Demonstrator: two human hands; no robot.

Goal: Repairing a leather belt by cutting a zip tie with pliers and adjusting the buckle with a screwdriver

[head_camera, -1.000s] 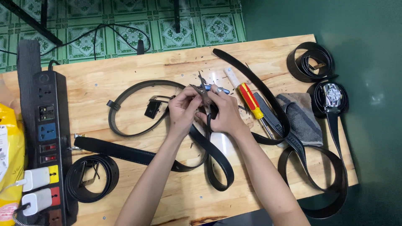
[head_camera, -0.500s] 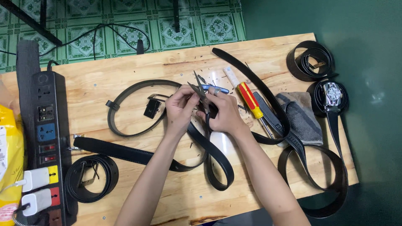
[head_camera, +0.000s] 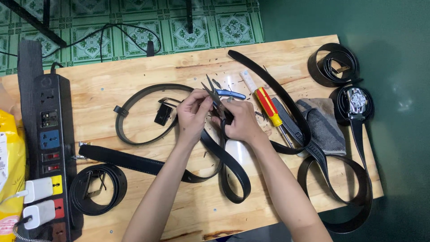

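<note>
While my hands meet over the middle of the wooden table, everything else lies spread around them. Largest after the table is the black power strip along the left edge, with white plugs at its near end and a yellow bag just beside it. A long black belt runs from the strip toward the centre, passing under my left forearm, and a coiled belt sits below it. Another belt loops wide at the right side, and two smaller coils rest at the far right corner (one carries a shiny metal buckle). A folded grey cloth lies near a red-and-yellow screwdriver.

At the centre, my right hand is closed around the end of a black belt strap, which hangs down in a loop onto the table. My left hand pinches the strap's tip right beside it, so both hands touch. Small scissors with blue handles poke up between my fingers; which hand grips them I cannot tell.
</note>
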